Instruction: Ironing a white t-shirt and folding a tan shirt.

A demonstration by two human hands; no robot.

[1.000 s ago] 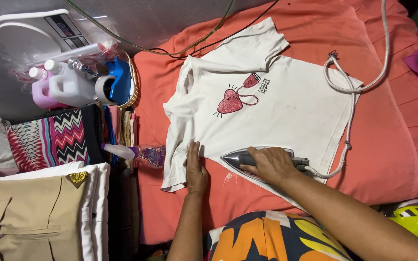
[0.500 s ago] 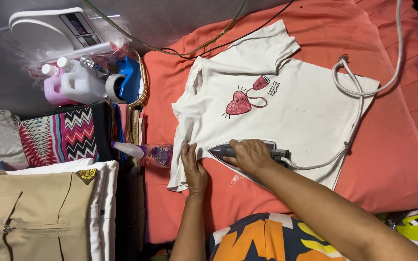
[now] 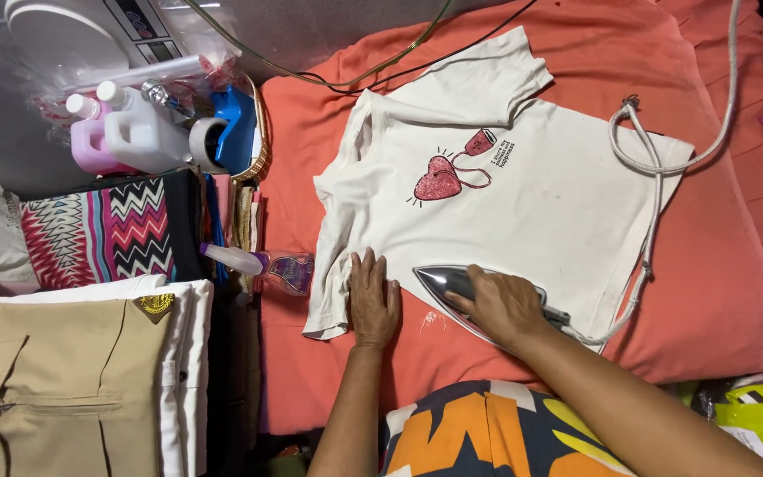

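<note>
The white t-shirt [image 3: 505,203] lies flat on the coral-covered ironing surface [image 3: 735,291], w/ the iron [image 3: 452,287] on its lower hem, near the left sleeve side. The right hand [image 3: 501,305] is closed around the iron handle; the left hand [image 3: 373,300] is open, flat, pressing the cloth just beside the tip. For good result, keep the fabric tight, fingers away from the hot tip, and the white cord [image 3: 655,177] off the shirt.
</note>
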